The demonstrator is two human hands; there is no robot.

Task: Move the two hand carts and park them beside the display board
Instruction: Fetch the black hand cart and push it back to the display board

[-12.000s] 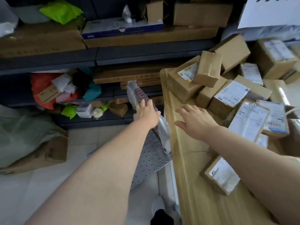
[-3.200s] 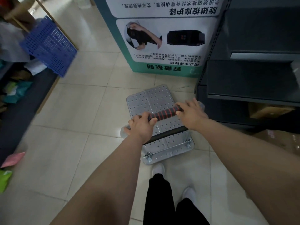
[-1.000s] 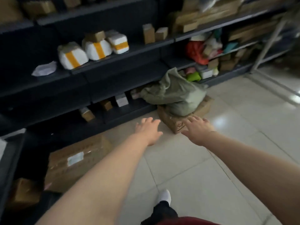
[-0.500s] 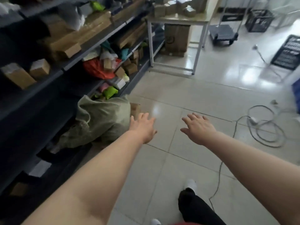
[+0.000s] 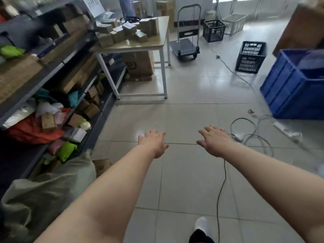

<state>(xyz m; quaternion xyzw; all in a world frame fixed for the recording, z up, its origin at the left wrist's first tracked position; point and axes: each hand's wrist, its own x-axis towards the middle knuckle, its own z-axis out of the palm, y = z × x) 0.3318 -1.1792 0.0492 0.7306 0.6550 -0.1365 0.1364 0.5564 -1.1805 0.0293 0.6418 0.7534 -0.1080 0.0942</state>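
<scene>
Two bare forearms without sleeves; dark trouser leg [image 5: 201, 236]; white shoe [image 5: 201, 223] at the lower edge

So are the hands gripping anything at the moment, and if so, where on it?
Nothing is held. The left hand and right hand are both open, palms down over the floor. The hand cart stands untouched beyond the table.

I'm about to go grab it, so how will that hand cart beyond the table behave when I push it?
The hand cart should roll easily: small wheels show under its deck, and the tiled floor looks smooth. Its deck looks bare, so it is probably light. The tall upright handle may make it swing or tip slightly if shoved high.
</scene>
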